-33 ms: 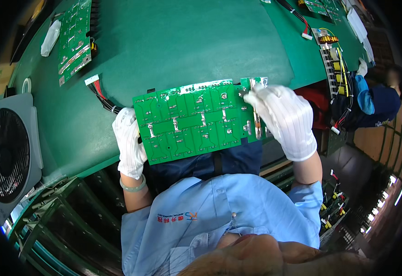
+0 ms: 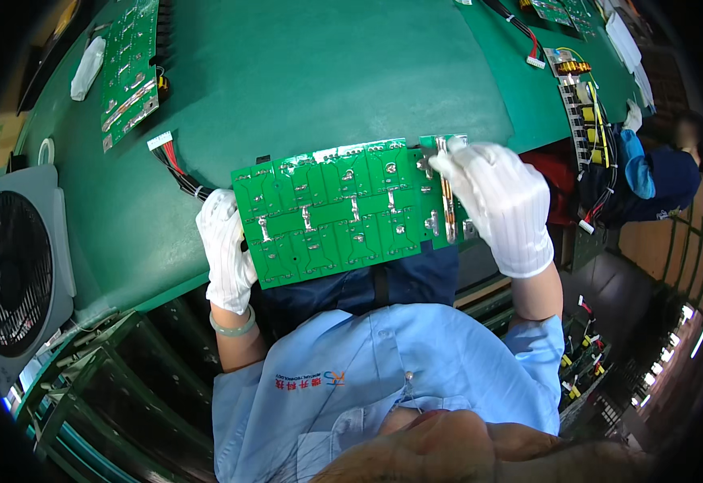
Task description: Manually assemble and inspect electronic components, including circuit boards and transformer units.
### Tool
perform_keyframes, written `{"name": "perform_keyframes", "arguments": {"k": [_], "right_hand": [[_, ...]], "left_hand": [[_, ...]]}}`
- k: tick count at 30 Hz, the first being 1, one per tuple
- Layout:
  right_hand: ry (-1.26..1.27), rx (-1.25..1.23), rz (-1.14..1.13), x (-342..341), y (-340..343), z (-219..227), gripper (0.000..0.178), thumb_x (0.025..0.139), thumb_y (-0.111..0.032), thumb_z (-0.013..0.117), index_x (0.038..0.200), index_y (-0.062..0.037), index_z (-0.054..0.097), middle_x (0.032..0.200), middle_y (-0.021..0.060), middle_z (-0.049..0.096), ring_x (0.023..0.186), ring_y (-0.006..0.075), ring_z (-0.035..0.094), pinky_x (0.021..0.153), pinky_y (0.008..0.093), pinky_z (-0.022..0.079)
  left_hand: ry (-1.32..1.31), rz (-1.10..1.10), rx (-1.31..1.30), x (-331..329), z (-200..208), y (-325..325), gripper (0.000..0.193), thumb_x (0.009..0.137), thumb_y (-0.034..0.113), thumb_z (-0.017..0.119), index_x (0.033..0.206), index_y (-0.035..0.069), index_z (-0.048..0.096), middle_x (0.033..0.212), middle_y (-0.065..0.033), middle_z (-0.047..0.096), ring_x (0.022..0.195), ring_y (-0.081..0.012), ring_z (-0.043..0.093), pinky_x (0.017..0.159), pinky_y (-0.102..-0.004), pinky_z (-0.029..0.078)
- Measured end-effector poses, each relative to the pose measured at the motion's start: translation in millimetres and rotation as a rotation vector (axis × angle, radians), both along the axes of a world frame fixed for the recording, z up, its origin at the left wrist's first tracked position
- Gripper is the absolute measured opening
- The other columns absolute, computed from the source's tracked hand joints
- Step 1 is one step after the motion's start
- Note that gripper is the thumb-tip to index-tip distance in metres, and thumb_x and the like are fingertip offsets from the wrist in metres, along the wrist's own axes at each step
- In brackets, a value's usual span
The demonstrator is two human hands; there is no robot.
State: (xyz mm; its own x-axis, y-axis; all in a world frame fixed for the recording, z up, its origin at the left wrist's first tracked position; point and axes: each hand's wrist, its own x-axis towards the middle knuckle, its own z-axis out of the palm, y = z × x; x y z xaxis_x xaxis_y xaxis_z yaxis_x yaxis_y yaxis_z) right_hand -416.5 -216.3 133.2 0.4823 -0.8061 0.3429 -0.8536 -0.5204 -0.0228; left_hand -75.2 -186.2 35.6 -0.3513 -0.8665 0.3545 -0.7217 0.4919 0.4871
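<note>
A green circuit board (image 2: 331,213) is held tilted over the table's front edge, its side with shiny solder patches facing up. My left hand (image 2: 224,241), in a white striped glove, grips the board's left edge; the fingers beneath are hidden. Beside that hand lies a bundle of red and black wires (image 2: 179,171) with a white connector (image 2: 160,142). Over the board's right end is my right hand (image 2: 500,201), gloved too, fingers pinched near a long solder strip (image 2: 448,201). A small grey piece shows at the fingertips, too small to name.
Another circuit board (image 2: 132,76) stands at the far left by a white wrapped item (image 2: 88,68). A grey fan (image 2: 17,258) is at the left. On the right, a co-worker (image 2: 665,169) sits by a board with yellow parts (image 2: 589,121) and a wire lead (image 2: 535,59).
My right hand has shifted very slightly to the right and away from me over the board's end. The left hand and the board stay nearly in place.
</note>
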Motion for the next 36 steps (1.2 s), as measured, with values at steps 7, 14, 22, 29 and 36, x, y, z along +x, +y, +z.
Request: {"name": "perform_keyframes", "arguments": {"k": [7, 14, 22, 29, 36], "right_hand": [[-0.151, -0.05, -0.041, -15.5, -5.5, 6.6, 0.027, 0.076, -0.014, 0.079, 0.099, -0.0038, 0.069, 0.083, 0.0088, 0.068, 0.069, 0.0208, 0.066, 0.056, 0.0295, 0.05], [-0.418, 0.039, -0.59, -102.7, 17.8, -41.3, 0.043, 0.08, -0.012, 0.079, 0.12, -0.0045, 0.065, 0.074, 0.0065, 0.063, 0.063, 0.0148, 0.059, 0.061, 0.028, 0.049], [-0.406, 0.078, -0.629, -120.4, 35.3, -79.9, 0.06, 0.081, -0.011, 0.076, 0.137, -0.0128, 0.054, 0.077, 0.0056, 0.059, 0.066, 0.0169, 0.057, 0.064, 0.03, 0.048], [-0.26, 0.083, -0.553, -117.9, 37.6, -102.1, 0.05, 0.085, -0.007, 0.07, 0.132, -0.0191, 0.06, 0.078, 0.0049, 0.063, 0.07, 0.0207, 0.061, 0.066, 0.0289, 0.051], [-0.389, 0.216, -0.638, -118.2, 45.4, -93.4, 0.049, 0.084, -0.019, 0.074, 0.131, -0.0166, 0.06, 0.099, 0.0102, 0.072, 0.085, 0.0237, 0.071, 0.07, 0.0283, 0.055]], "left_hand": [[0.009, -0.018, 0.092, 1.6, -2.5, 0.1, 0.046, 0.079, 0.046, 0.06, 0.1, 0.006, 0.064, 0.094, -0.0149, 0.057, 0.088, -0.0344, 0.054, 0.075, -0.0436, 0.04], [-0.009, -0.005, -0.02, 4.4, -5.2, 1.5, 0.049, 0.084, 0.049, 0.055, 0.103, 0.005, 0.063, 0.099, -0.0167, 0.059, 0.092, -0.0372, 0.055, 0.076, -0.0462, 0.04], [-0.028, -0.039, 0.105, 1.5, 8.4, -0.3, 0.034, 0.084, 0.028, 0.057, 0.108, 0.005, 0.063, 0.108, -0.0145, 0.063, 0.104, -0.0354, 0.056, 0.092, -0.0445, 0.042], [0.007, 0.101, 0.123, -1.4, -3.8, 5.2, 0.052, 0.085, 0.05, 0.049, 0.108, 0.005, 0.06, 0.108, -0.0147, 0.059, 0.102, -0.0364, 0.053, 0.092, -0.0477, 0.038], [-0.031, 0.098, 0.16, 2.1, -2.4, 8.0, 0.053, 0.085, 0.049, 0.049, 0.111, 0.004, 0.06, 0.112, -0.0158, 0.06, 0.106, -0.0364, 0.053, 0.095, -0.0484, 0.037]]}}
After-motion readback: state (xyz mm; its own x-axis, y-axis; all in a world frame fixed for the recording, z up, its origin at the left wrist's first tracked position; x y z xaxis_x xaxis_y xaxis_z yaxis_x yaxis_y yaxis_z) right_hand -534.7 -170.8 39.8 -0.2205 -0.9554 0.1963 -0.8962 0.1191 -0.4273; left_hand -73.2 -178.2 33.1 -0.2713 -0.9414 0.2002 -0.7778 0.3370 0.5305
